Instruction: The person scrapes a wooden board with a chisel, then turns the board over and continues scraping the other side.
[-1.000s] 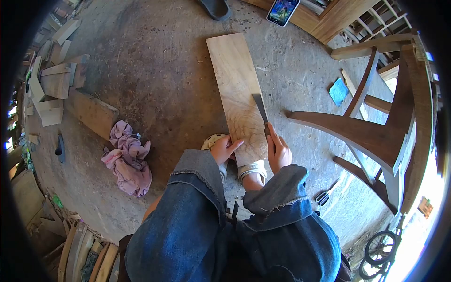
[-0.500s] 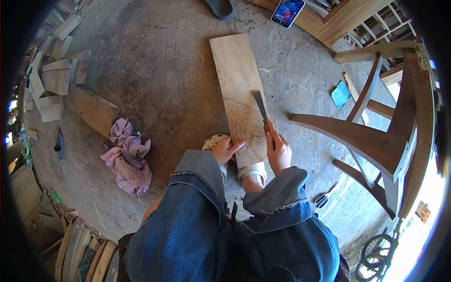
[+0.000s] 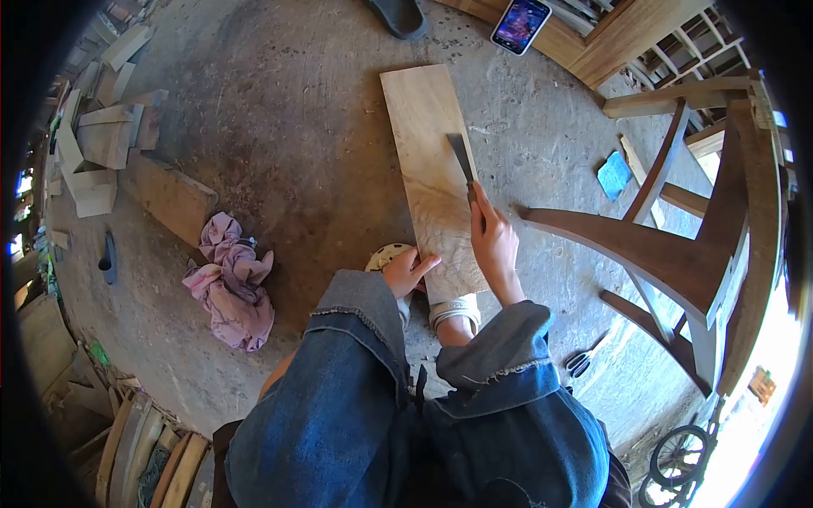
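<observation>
Concrete floor spreads below us in the head view, stained brown toward its middle. Wood offcuts are heaped by its left edge, and a dark wooden frame stands by its right. A phone with a lit screen is at the far edge, and a crumpled pink cloth lies to our left.

Directly before us is the wooden board, its far end pointing away and its near end at our right foot; whether it rests on the foot we cannot tell. Our left hand is at the board's left edge toward the near corner, thumb on top, its grip seemingly pinching that edge, though some fingers are hidden. Our right hand is by the right edge, its grip wrapped around the handle of a flat-bladed knife, whose blade points toward the far end.

We judge the step in hand to be working the blade along the board's face; scraping or spreading, we cannot tell. Another stroke would call for a steady left hand and a low, even blade angle.
</observation>
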Motion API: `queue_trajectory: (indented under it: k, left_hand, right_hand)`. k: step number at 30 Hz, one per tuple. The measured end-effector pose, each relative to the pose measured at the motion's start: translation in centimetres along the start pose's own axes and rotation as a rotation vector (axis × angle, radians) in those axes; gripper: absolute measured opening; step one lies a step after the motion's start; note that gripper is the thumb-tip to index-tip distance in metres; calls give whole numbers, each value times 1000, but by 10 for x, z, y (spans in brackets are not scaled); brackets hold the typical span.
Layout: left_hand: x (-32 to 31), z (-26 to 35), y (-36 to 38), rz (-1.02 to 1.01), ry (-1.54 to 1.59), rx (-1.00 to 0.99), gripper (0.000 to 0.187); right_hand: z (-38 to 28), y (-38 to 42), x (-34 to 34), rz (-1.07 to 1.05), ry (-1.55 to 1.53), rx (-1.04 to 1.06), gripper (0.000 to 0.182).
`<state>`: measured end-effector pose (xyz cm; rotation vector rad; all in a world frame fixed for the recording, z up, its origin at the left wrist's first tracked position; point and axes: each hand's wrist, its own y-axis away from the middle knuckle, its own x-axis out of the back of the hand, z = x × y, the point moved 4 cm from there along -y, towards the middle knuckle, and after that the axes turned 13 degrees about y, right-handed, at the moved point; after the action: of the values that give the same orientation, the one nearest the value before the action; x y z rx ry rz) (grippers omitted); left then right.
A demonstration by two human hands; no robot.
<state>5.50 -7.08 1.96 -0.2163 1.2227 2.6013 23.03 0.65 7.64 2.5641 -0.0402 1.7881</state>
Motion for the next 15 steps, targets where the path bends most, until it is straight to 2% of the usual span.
queue_trajectory:
  k: [5, 7, 13, 15]
  left_hand:
    - [2, -21, -11, -53, 106, -9, 50]
    - [5, -23, -15, -69, -56, -25, 51]
    - [1, -4, -4, -37, 78, 39, 53]
    - [0, 6, -1, -32, -16, 72, 53]
  right_hand:
    - [5, 28, 12, -23, -53, -31, 37]
    - [3, 16, 9, -29, -34, -20, 37]
    - [0, -14, -5, -12, -13, 4, 36]
    - [1, -4, 0, 0, 10, 16, 37]
